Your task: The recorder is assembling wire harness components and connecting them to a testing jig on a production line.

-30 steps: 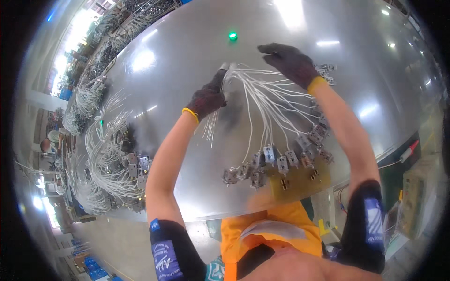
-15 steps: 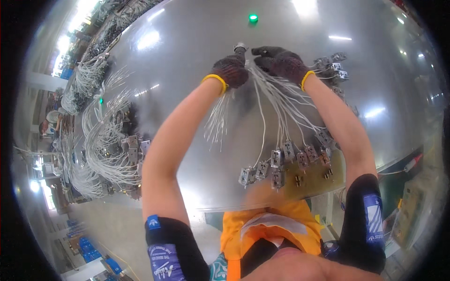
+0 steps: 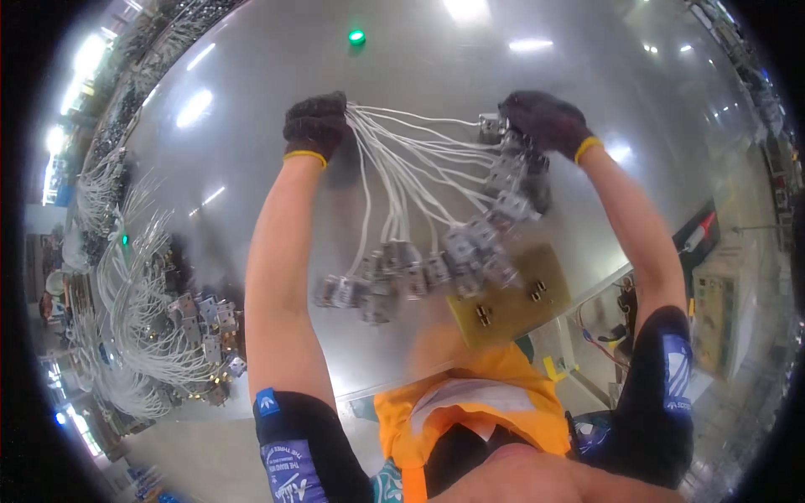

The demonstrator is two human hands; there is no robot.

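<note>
My left hand [image 3: 316, 126], in a dark knit glove with a yellow cuff, is closed round the gathered end of a bundle of thin white wires [image 3: 394, 155]. From that fist the wires fan out to the right and toward me. Small silver metal boxes [image 3: 411, 277] sit at their far ends, spread in an arc over the metal table [image 3: 251, 50]. At the right of the arc my gloved right hand [image 3: 549, 126] is closed over the boxes [image 3: 513, 176] there. Its fingertips are partly hidden and blurred.
A tan plate [image 3: 511, 306] with two small metal contacts lies at the table's near edge. To my left are heaped white wire bundles [image 3: 134, 310] with more metal boxes [image 3: 205, 323]. A red-tipped tool [image 3: 703, 230] lies off the right edge. A green light [image 3: 356, 37] glows at the far side.
My hands have moved apart; the left shifted left with the wires, the right went over to the boxes. The whole fan of boxes slid left, uncovering the tan plate.
</note>
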